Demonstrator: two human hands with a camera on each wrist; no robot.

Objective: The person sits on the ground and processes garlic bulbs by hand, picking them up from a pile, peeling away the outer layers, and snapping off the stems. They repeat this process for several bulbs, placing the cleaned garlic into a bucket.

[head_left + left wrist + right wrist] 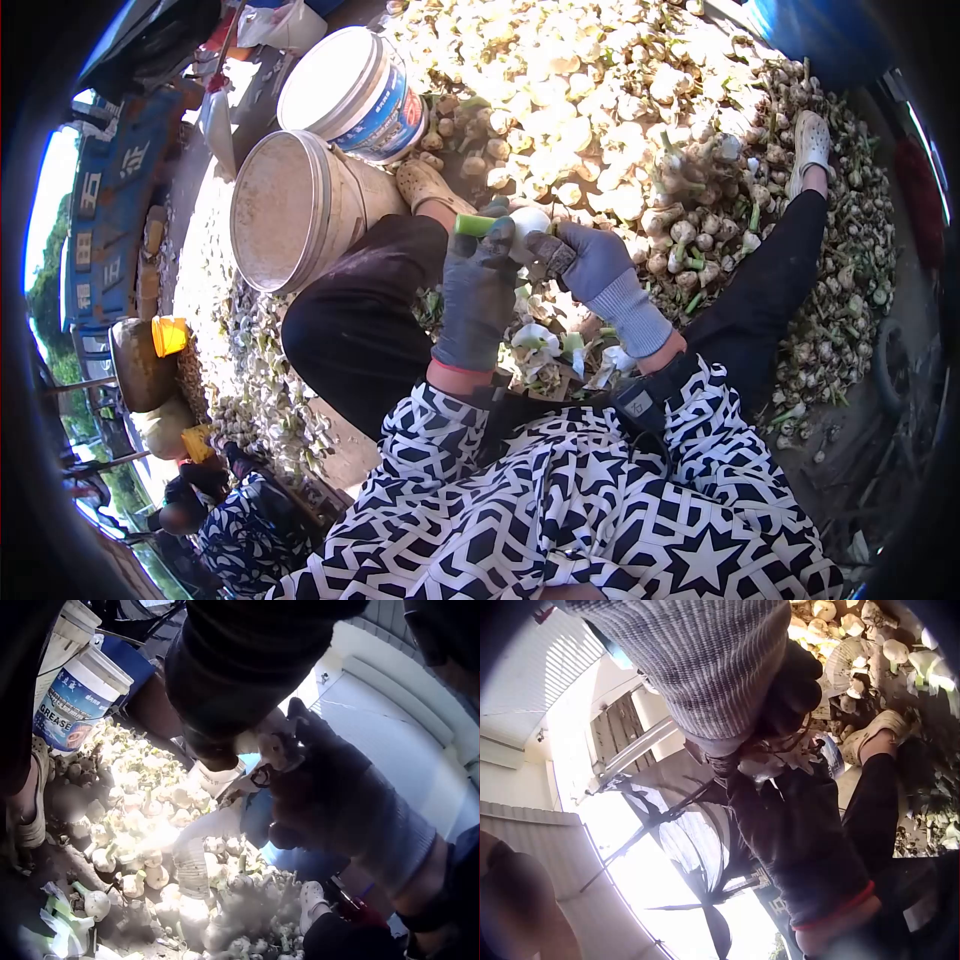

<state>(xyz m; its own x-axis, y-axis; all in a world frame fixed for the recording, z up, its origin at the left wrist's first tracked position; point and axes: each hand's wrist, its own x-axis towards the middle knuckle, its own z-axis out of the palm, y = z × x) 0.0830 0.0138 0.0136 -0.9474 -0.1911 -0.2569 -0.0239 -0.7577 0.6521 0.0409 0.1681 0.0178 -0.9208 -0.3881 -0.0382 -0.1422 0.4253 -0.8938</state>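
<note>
Both hands wear grey work gloves, darkened at the fingers, and meet over the lap. My left hand (476, 305) grips a white garlic bulb (530, 220) near its thick green stem (472, 226), which points left. From the other side my right hand (598, 268) pinches at the bulb with curled thumb and fingers. In the right wrist view, loose papery skin (791, 761) shows between the hands, where the fingers are in deep shadow. Peeled-off skins and leaf scraps (545, 350) lie on the ground below the hands.
A large heap of garlic bulbs (570, 100) spreads ahead and to the right. An open, dirty white bucket (275, 215) lies tilted at left, beside a lidded bucket (350, 95) with a blue label. Another person (250, 520) sits at the lower left.
</note>
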